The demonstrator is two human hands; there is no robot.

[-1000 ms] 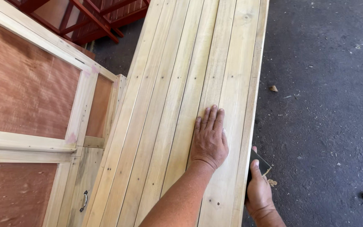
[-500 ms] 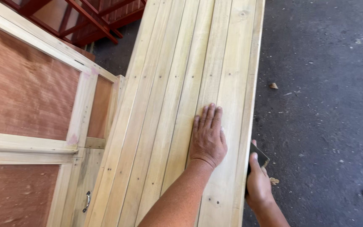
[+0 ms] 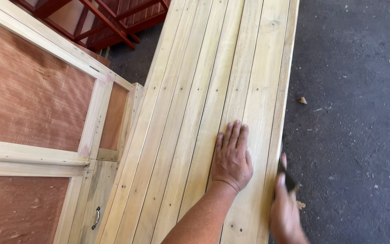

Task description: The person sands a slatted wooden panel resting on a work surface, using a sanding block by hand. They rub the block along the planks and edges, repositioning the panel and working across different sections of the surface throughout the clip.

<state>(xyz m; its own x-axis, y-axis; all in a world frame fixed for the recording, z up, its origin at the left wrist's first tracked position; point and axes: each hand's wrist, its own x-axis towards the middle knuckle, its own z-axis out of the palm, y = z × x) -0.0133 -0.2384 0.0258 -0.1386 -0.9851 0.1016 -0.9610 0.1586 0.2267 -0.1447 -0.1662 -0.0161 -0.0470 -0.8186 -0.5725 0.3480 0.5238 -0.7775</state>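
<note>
The pale slatted wooden panel (image 3: 213, 90) runs from six towards twelve o'clock (nail-dotted boards), a small dark sanding block (image 3: 289, 180) against its four o'clock edge.

L hand (image 3: 232, 158) flat on plank panel (image 3: 204, 90); R hand (image 3: 286, 208) grips dark block (image 3: 289, 180) at edge.

No packages, labels, signs or screens are showing anywhere in this view.
</note>
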